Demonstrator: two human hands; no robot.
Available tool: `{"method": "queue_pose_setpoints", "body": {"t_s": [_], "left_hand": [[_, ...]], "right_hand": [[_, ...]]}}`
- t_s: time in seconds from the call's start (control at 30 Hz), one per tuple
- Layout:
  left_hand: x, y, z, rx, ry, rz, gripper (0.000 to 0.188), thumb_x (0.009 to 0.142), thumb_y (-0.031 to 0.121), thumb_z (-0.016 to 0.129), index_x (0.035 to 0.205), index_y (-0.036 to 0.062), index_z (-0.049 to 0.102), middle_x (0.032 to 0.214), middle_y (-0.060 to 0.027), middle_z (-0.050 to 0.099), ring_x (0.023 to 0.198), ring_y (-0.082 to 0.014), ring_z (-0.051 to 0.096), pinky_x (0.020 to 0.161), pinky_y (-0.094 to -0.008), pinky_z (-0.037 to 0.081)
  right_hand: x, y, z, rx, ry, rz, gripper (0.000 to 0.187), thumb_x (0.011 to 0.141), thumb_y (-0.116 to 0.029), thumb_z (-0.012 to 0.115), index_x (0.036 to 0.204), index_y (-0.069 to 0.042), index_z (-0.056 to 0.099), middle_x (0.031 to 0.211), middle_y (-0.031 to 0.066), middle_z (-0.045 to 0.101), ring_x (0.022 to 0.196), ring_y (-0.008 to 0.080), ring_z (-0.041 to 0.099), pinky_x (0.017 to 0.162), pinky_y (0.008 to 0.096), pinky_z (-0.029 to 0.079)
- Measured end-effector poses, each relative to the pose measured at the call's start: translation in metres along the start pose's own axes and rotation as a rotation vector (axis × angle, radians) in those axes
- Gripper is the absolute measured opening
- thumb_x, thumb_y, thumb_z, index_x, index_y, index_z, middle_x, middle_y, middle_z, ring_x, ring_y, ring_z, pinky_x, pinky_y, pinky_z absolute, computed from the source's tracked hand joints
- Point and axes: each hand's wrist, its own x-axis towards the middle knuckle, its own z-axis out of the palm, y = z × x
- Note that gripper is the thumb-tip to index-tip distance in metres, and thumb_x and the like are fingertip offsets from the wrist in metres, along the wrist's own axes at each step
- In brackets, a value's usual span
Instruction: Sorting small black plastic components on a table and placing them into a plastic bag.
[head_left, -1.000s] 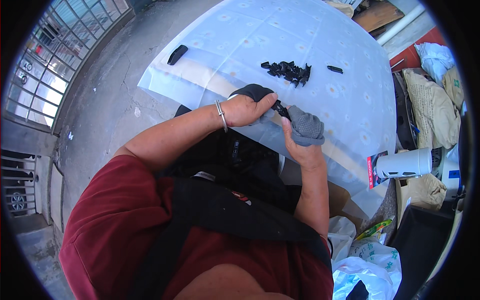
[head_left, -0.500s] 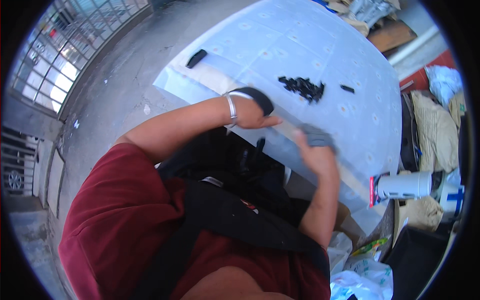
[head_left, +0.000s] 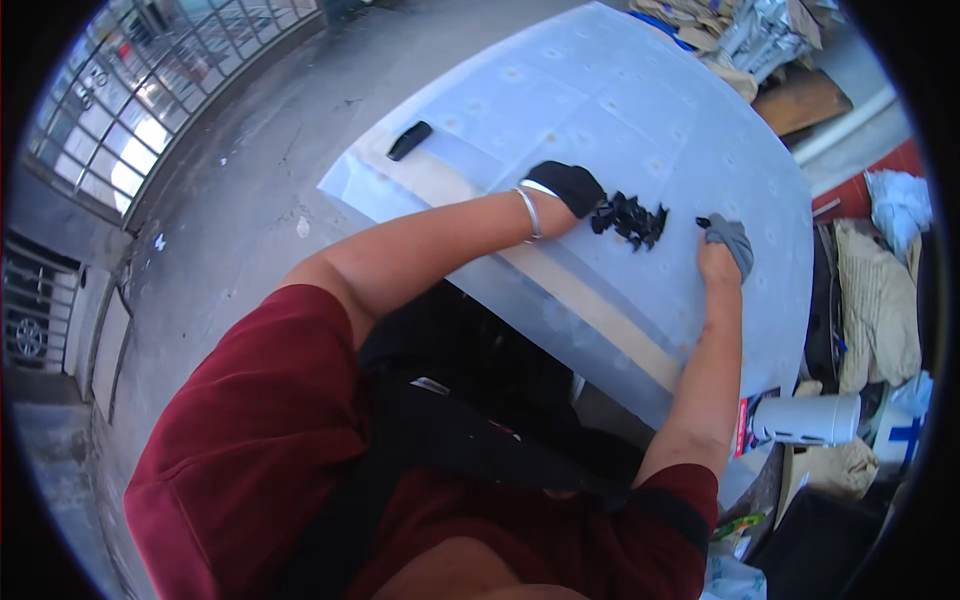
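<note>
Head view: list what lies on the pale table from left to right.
Black bar → left hand in a black glove → pile of small black parts → right hand in a grey glove, all on the table.

Smooth, pale plastic sheeting covers the table (head_left: 650, 120); matt black small parts (head_left: 630, 217) lie on it.

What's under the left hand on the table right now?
The black-gloved left hand rests at the edge of a pile of small black parts on the pale table cover. Whatever lies beneath the palm is covered, so I cannot tell whether it holds any parts.
</note>
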Motion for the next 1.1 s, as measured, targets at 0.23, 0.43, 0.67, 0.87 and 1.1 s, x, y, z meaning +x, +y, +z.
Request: {"method": "queue_pose_setpoints", "body": {"t_s": [0.23, 0.43, 0.67, 0.87, 1.1], "left_hand": [[-0.026, -0.004, -0.010, -0.049, 0.055, 0.006, 0.021, 0.074, 0.021, 0.057, 0.092, 0.0096, 0.061, 0.087, -0.0104, 0.058, 0.081, -0.0275, 0.057, 0.070, -0.0378, 0.046], [-0.051, 0.003, -0.025, -0.017, -0.009, 0.003, 0.020, 0.074, 0.016, 0.053, 0.092, 0.0090, 0.061, 0.087, -0.0120, 0.058, 0.086, -0.0281, 0.056, 0.072, -0.0376, 0.046], [-0.058, 0.011, -0.024, -0.138, 0.073, -0.009, 0.021, 0.077, 0.012, 0.051, 0.096, 0.0075, 0.059, 0.090, -0.0154, 0.059, 0.084, -0.0302, 0.057, 0.073, -0.0384, 0.046], [-0.090, 0.052, -0.049, -0.494, 0.058, 0.007, 0.022, 0.079, 0.021, 0.058, 0.094, 0.0041, 0.059, 0.071, -0.0145, 0.061, 0.065, -0.0298, 0.060, 0.060, -0.0369, 0.047], [-0.107, 0.069, -0.058, -0.660, 0.098, 0.152, 0.020, 0.080, 0.018, 0.058, 0.093, 0.0019, 0.058, 0.063, -0.0130, 0.059, 0.057, -0.0244, 0.059, 0.053, -0.0325, 0.045]], "right_hand": [[-0.032, -0.011, -0.017, 0.096, -0.099, -0.080, 0.012, 0.073, -0.017, 0.053, 0.080, -0.008, 0.057, 0.088, 0.0163, 0.059, 0.082, 0.0320, 0.058, 0.069, 0.0417, 0.047], [-0.092, -0.028, -0.039, 0.132, -0.090, 0.043, 0.022, 0.080, -0.025, 0.055, 0.093, -0.007, 0.053, 0.085, 0.0158, 0.060, 0.080, 0.0332, 0.059, 0.069, 0.0426, 0.046], [-0.144, -0.049, -0.064, 0.674, -0.054, 0.375, 0.028, 0.082, -0.025, 0.055, 0.099, -0.003, 0.055, 0.094, 0.0140, 0.060, 0.087, 0.0289, 0.058, 0.078, 0.0355, 0.044], [-0.163, -0.086, -0.112, 1.181, -0.333, 0.267, 0.037, 0.081, -0.022, 0.060, 0.106, 0.002, 0.049, 0.082, 0.0106, 0.056, 0.077, 0.0187, 0.056, 0.070, 0.0304, 0.045], [-0.174, -0.112, -0.097, 1.039, 0.004, -0.099, 0.030, 0.078, -0.024, 0.059, 0.099, -0.004, 0.053, 0.073, 0.0119, 0.056, 0.071, 0.0251, 0.056, 0.067, 0.0360, 0.044]]}}
